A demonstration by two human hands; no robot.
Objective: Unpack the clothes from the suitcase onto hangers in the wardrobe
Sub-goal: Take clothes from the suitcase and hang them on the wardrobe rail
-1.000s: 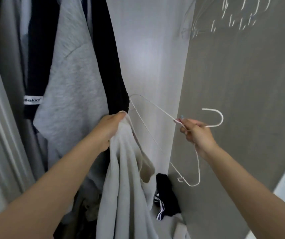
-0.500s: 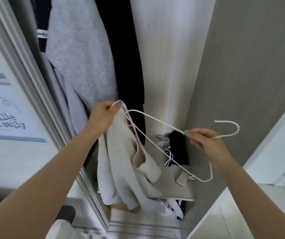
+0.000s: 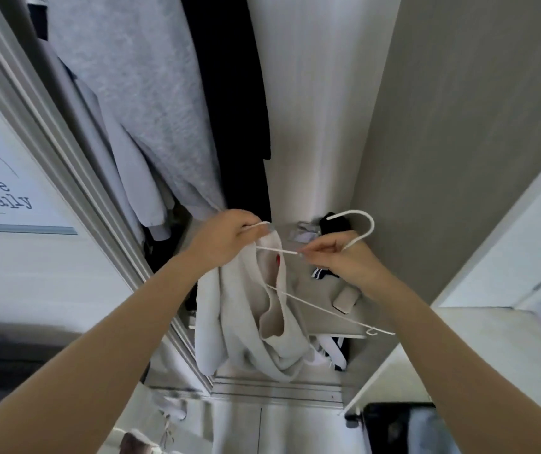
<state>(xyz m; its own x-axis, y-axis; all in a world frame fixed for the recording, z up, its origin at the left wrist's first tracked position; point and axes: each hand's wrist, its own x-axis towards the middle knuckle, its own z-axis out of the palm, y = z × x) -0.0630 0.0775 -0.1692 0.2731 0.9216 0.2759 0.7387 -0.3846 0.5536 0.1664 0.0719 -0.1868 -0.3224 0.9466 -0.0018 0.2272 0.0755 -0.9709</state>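
Observation:
My left hand (image 3: 226,235) grips the top edge of a cream sweatshirt (image 3: 246,326) that hangs down in front of the open wardrobe. My right hand (image 3: 338,257) pinches the neck of a white wire hanger (image 3: 357,224), its hook curving up to the right. One hanger arm runs left to my left hand and sits inside the sweatshirt's neck opening; the other arm slants down to the right, bare.
A grey sweatshirt (image 3: 138,103) and a black garment (image 3: 226,103) hang in the wardrobe. Below lies a shelf (image 3: 324,296) with a small tan item (image 3: 346,301) and dark striped clothes (image 3: 331,224). The sliding-door frame (image 3: 65,152) stands left, a grey side panel (image 3: 459,126) right.
My view has tilted down toward the shelf. My hands came closer together, and the hanger's left arm has slid into the sweatshirt's neck opening at my left hand.

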